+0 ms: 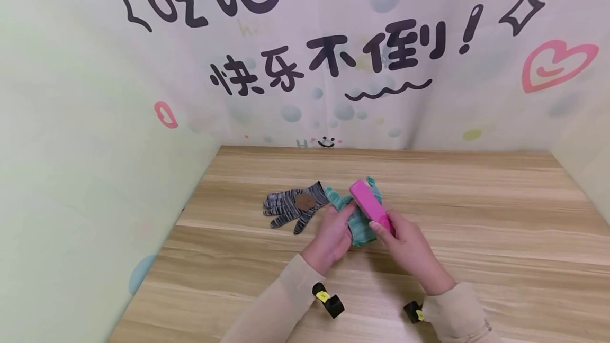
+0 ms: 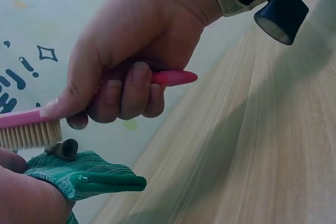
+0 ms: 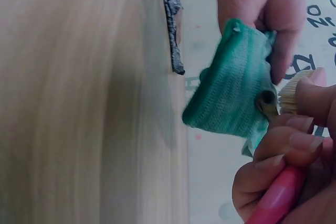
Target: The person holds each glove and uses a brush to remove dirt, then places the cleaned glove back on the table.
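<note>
My left hand [image 1: 333, 233] holds up a green knitted glove [image 1: 363, 231], the thumb over its near side. The right hand [image 1: 409, 242] grips a pink brush [image 1: 368, 200] by the handle, its thumb lying along the back. Pale bristles [image 2: 29, 136] point down at the glove in the left wrist view. Close beside their ends, a small dark rolled piece [image 2: 67, 149] sticks up from the fabric. The right wrist view shows that rolled piece [image 3: 266, 99] at the glove's edge, right by the bristles.
A grey-and-black striped glove [image 1: 286, 206] with a brown patch [image 1: 305, 202] lies flat on the wooden table [image 1: 229, 269], left of the hands. Behind the table hangs a white printed cloth [image 1: 324, 115]. Each wrist wears a black camera mount [image 1: 333, 306].
</note>
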Available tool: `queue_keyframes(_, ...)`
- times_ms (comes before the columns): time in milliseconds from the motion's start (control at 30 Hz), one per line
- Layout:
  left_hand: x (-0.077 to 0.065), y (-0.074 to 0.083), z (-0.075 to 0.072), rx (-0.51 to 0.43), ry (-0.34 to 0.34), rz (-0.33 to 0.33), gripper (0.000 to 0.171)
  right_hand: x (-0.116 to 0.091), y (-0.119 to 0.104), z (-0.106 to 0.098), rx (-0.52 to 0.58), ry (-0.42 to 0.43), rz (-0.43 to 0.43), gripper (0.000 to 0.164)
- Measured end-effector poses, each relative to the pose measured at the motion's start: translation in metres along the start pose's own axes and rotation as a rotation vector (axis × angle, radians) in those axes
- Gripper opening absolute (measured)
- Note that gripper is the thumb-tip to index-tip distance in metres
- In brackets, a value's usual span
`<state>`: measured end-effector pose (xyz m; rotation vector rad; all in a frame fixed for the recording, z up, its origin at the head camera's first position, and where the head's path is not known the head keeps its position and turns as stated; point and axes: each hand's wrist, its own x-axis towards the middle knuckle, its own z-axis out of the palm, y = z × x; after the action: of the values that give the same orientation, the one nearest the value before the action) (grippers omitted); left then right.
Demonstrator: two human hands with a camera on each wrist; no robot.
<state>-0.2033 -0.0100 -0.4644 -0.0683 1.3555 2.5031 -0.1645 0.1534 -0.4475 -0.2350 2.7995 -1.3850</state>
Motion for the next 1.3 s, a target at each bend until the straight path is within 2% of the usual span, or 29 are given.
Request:
queue_keyframes(233, 0.0, 0.0, 0.0, -0.007, 0.011, -0.014, 0.04, 0.0, 0.004, -0.001, -0.064, 0.012, 0.008, 0.044)
queue_keyframes(467, -0.001, 0.001, -0.001, 0.003, 0.01, -0.017, 0.039, 0.002, 0.007, -0.005, -0.063, 0.0, 0.031, 0.042)
queue_keyframes(767, 0.0, 0.002, -0.001, -0.042, 0.028, -0.02, 0.04, 0.004, 0.013, -0.01, -0.082, 0.013, 0.056, 0.038)
queue_keyframes(1300, -0.001, 0.006, 0.0, -0.063, 0.032, -0.033, 0.04, 0.003, 0.012, -0.017, -0.06, -0.008, 0.089, 0.039)
